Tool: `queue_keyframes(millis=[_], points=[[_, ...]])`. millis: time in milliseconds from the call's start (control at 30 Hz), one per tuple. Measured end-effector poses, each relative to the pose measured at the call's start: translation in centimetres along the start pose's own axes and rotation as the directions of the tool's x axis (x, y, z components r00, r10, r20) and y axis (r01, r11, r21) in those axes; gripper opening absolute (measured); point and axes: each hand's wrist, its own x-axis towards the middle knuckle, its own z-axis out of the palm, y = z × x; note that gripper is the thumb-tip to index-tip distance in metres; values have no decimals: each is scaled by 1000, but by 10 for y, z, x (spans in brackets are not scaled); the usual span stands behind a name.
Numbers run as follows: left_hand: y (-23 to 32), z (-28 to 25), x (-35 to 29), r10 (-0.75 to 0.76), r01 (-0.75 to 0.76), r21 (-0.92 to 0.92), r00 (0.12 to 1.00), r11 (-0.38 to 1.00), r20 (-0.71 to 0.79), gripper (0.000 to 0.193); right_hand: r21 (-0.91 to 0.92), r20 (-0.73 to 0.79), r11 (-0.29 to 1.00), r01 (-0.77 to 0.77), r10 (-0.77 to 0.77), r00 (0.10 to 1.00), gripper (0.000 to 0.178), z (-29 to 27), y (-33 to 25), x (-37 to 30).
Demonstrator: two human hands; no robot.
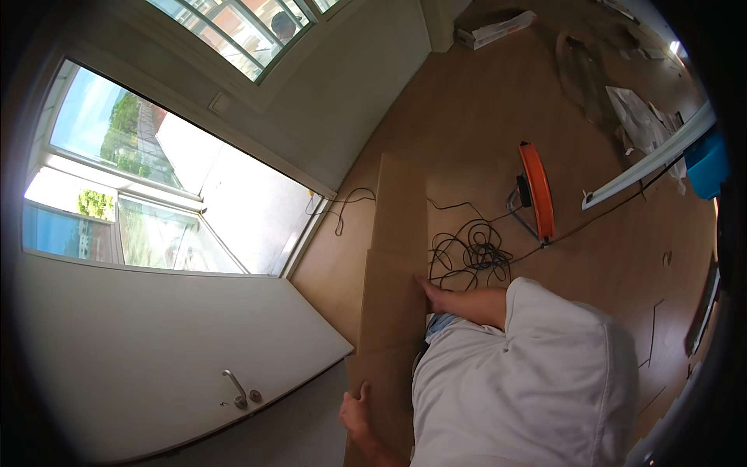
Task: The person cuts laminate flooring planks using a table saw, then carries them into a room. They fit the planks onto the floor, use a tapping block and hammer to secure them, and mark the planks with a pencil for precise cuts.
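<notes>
Head view: your left hand [355, 412] grips the brown boards [394, 311] near their lower end, thumb on top; your right hand [428, 293] clasps their right edge, underside fingers hidden. Boards before you, ends staggered. Judged: lifting done; setting down remains.

The long planks [394, 303] look like wood or a wood-like laminate, brown, smooth and matt on their broad faces. Beneath them the floor [467, 101] has a similar wood look, with a soft, satiny sheen. Toward the floor's right edge, the orange cable reel [535, 187] seems to be hard plastic, and the cable [471, 253] has a dark, rubbery coat. The white door [156, 350] is smooth and painted-looking, its handle [232, 387] shiny metal. The shirt [545, 373] is soft, matt, creased cloth; the window panes [156, 222] are clear glass.
</notes>
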Motion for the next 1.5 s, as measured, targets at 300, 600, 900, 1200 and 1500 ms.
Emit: queue_keyframes(millis=[300,600,900,1200,1500], points=[[14,-8,-9,-7,6,-31,999,999,-44,72,69,33,989,-129,127,991,95,-16,-2,31],[44,-25,30,127,-111,139,986,984,-112,67,169,161,984,-56,29,987,95,-12,-29,0],[85,-55,123,356,-350,83,931,933,-80,67,258,-108,963,73,-47,993,87,-18,-60,1],[123,-117,236,587,-582,79,806,809,-82,68,299,-170,937,182,-135,976,92,-19,-74,50],[113,-176,337,679,-677,57,734,734,-13,72,242,-119,919,310,-289,950,79,90,-85,72]])
